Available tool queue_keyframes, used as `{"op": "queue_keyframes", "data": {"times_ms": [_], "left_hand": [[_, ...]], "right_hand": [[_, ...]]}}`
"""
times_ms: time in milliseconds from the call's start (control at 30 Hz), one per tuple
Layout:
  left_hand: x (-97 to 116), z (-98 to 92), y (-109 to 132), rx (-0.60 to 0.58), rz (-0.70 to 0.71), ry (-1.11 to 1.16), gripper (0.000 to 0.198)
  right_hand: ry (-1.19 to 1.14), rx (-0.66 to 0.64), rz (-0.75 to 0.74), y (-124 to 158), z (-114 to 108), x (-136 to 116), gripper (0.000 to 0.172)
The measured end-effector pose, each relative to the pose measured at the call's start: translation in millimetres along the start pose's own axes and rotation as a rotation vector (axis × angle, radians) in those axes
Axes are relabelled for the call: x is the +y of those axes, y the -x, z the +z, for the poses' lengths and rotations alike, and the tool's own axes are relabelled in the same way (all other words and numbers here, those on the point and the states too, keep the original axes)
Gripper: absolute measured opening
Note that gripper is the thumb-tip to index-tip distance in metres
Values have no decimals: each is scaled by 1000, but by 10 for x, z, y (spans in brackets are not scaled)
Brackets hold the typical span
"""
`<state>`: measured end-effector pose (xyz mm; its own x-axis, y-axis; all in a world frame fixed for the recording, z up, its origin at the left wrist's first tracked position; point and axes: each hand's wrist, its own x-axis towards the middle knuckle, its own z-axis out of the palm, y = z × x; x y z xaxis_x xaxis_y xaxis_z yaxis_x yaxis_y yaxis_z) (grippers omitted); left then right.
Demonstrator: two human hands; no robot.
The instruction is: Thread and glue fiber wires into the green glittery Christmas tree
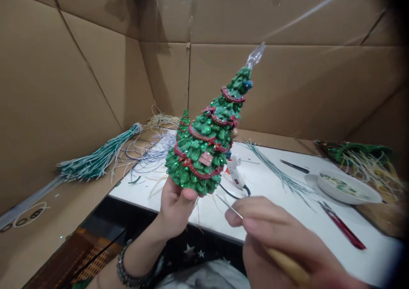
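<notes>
In my left hand [175, 206] is a glittery green Christmas tree figurine [204, 144], tilted to the right and gripped near its base. Pink-red garlands wind around it, and clear plastic [256, 55] covers its tip. My right hand [275, 231] is closed around a thin metal-tipped tool with a wooden handle [284, 264], perhaps an awl. Its slim tip points toward the underside of the figurine, without clear contact. Directly behind the figurine, a smaller green tree [183, 125] shows in part.
A white glue gun [235, 176] stands behind the figurine on the white table [211, 212]. Bundles of green-white wires [99, 154] lie left and thinner wires [277, 169] lie right. Farther right are a knife [294, 166], a white bowl [348, 189] and red-handled scissors [345, 229]. Cardboard walls [287, 76] enclose the back.
</notes>
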<state>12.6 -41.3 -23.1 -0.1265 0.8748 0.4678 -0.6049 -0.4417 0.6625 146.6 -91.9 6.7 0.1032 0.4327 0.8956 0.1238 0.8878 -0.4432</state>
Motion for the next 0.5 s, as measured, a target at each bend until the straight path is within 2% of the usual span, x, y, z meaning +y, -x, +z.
{"op": "queue_keyframes", "data": {"times_ms": [33,133,300,500], "left_hand": [[-3,8,-7,-14,-3,21,36],[-22,20,-21,-50,-29,42,41],[-52,12,-23,-80,-68,44,48],[-99,17,-26,-109,-77,91,39]], "right_hand": [[-91,39,24,-33,37,30,41],[-254,103,122,-100,153,142,35],[-295,98,234,-95,214,269,34],[-299,129,333,-121,206,307,34]]}}
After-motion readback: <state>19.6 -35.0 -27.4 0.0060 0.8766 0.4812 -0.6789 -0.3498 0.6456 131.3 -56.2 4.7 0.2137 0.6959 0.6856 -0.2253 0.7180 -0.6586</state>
